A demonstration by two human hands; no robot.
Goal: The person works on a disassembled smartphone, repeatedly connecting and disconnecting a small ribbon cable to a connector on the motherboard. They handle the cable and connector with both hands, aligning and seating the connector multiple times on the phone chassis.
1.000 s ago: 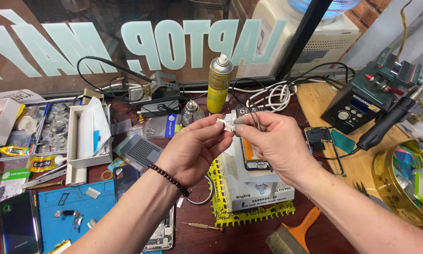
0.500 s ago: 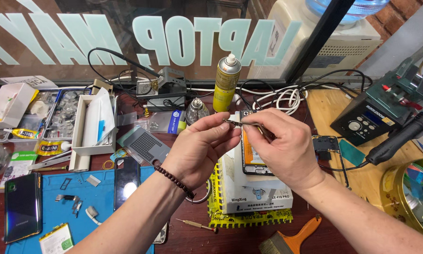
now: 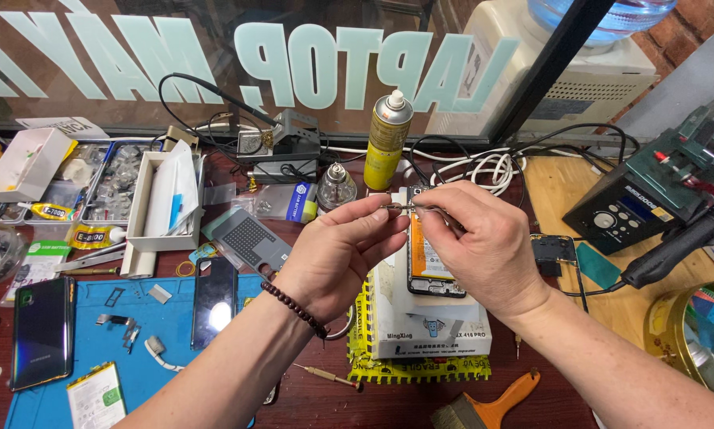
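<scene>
While the fingers of the left hand and those of the right hand pinch toward each other, a thin metal tool, most likely tweezers, runs between them just above an opened phone. Both sets of fingers are closed around this slim tool; whether a small part sits at its tip is too small to tell. The phone lies face-down with its orange battery showing, resting on a white box near the middle of the surface, directly under the hands.

To do this well, I judge that the grip should stay light and close to the tip, with the wrists kept low over the box for steadiness, since a slip could drop something tiny among the clutter.

The left hand is turned palm-inward, thumb on top, with a dark bead bracelet at the wrist; its forearm comes up from the lower left. The right hand arches over the phone, knuckles up, its forearm coming in from the lower right.

Around them stand a yellow spray can, a small glass bottle, a blue mat carrying a dark phone, and a soldering station.
</scene>
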